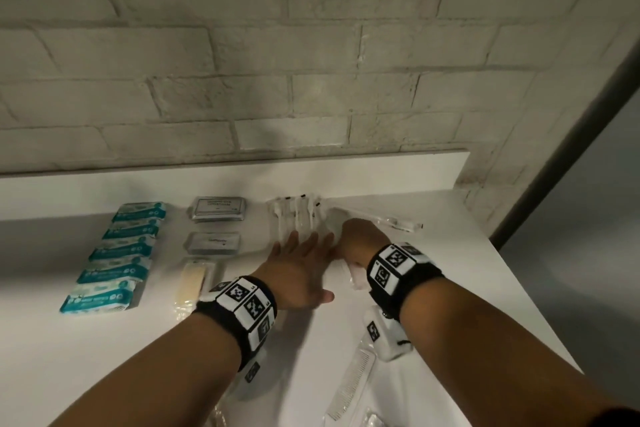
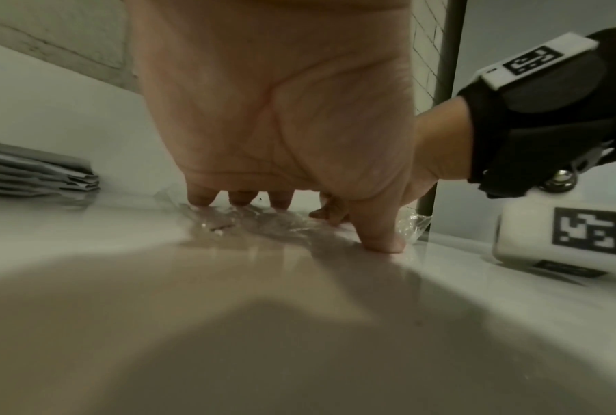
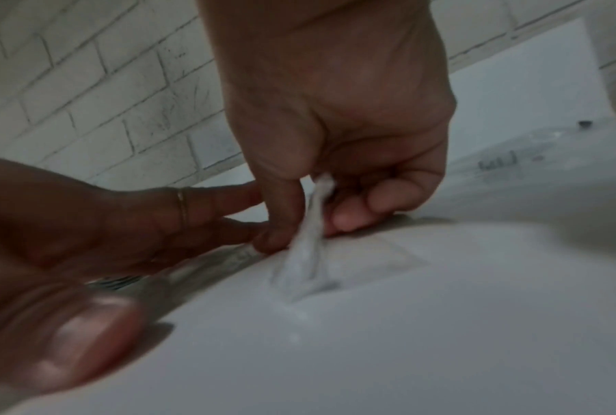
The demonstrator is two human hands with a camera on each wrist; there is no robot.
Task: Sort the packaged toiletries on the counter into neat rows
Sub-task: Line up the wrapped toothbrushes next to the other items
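My left hand (image 1: 304, 246) lies flat with straight fingers pressing on a row of clear-wrapped white items (image 1: 298, 215) at the back of the white counter (image 1: 467, 288). In the left wrist view the left hand's fingertips (image 2: 240, 198) rest on the crinkled clear wrappers (image 2: 263, 224). Just to the right, my right hand (image 1: 360, 236) is curled. In the right wrist view my right hand (image 3: 317, 213) pinches a thin clear-wrapped packet (image 3: 306, 264) between thumb and fingers, one end touching the counter. Its near end (image 1: 356, 276) shows by my wrist.
Several teal packets (image 1: 117, 253) form a column at the left. Beside them lie two grey packets (image 1: 218, 208) and a yellowish packet (image 1: 192, 279). Another clear packet (image 1: 398, 222) lies at the back right, a wrapped comb (image 1: 353, 378) near the front. A brick wall stands behind.
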